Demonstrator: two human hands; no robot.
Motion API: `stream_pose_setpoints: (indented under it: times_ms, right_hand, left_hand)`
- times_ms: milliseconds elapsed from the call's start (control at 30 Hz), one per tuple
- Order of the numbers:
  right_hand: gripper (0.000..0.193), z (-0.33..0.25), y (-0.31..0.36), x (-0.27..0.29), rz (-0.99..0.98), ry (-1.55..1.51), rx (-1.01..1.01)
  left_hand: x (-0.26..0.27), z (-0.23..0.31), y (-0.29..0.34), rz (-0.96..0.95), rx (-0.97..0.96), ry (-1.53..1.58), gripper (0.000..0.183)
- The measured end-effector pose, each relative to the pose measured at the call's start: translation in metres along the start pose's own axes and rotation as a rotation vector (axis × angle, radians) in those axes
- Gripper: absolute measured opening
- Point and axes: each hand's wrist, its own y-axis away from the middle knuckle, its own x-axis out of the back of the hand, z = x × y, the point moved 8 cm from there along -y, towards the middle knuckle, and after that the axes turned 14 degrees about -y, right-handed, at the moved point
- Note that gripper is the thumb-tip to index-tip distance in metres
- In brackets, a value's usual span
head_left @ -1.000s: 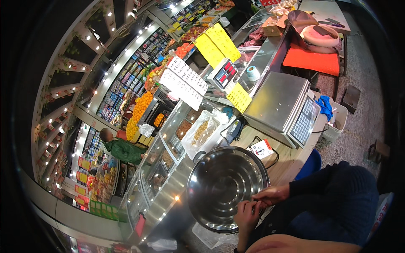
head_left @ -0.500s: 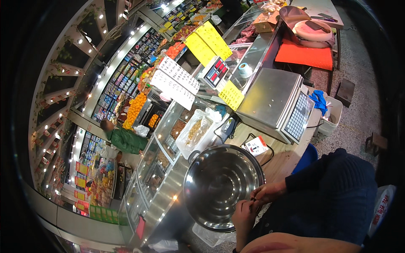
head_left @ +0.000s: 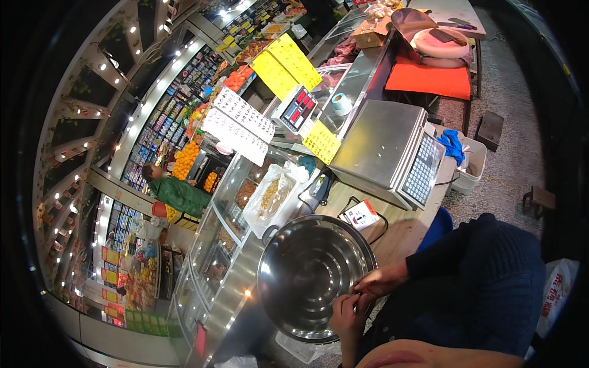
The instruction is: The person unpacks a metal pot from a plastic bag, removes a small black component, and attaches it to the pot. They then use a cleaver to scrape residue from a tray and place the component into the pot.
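My left hand [head_left: 348,316] and my right hand [head_left: 381,281] meet at the near rim of a wide, shiny steel basin [head_left: 313,270]. Both are closed, fingertips pinched together. Something small and dark seems to lie between them, too small and hidden to name. A dark knitted sleeve [head_left: 491,270] covers my right arm. The basin has a loop handle [head_left: 270,233] on its far side, and I see only bare, reflective metal inside it.
Beyond the basin are a white tub of food in a plastic bag [head_left: 270,199], a white-and-red box [head_left: 360,214] and a steel scale [head_left: 380,144]. A glass display case [head_left: 211,236] runs along the left. A bin [head_left: 472,165] stands right; a person in green [head_left: 178,193] is across the counter.
The whole view has shifted slightly, so the counter things sit a little further left. My hands keep their pinch by the basin's rim. The person in green has moved slightly.
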Motion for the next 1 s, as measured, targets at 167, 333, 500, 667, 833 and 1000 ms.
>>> stream_pose_setpoints:
  times_ms: [167, 333, 500, 667, 833, 1000]
  right_hand:
    - [0.017, 0.003, 0.002, 0.004, 0.055, 0.112, -0.187]
    - [0.018, -0.006, 0.014, -0.007, -0.033, 0.317, -0.241]
    - [0.013, -0.016, 0.011, -0.025, -0.123, 0.445, -0.068]
    - [0.018, -0.016, 0.011, -0.015, 0.041, 0.235, 0.015]
    - [0.026, -0.016, 0.019, -0.018, -0.022, 0.197, 0.042]
    - [0.027, -0.008, 0.018, -0.006, 0.065, 0.186, -0.051]
  left_hand:
    - [-0.004, 0.005, 0.0, -0.049, -0.058, 0.004, 0.019]
    - [-0.004, 0.009, 0.001, -0.042, -0.07, 0.01, 0.019]
    - [-0.001, 0.007, -0.002, -0.002, -0.041, 0.032, 0.019]
    - [-0.004, 0.009, -0.006, 0.003, -0.068, 0.022, 0.017]
    - [-0.004, 0.011, -0.008, 0.006, -0.068, 0.054, 0.016]
    - [-0.003, 0.014, -0.01, 0.009, -0.105, 0.069, 0.017]
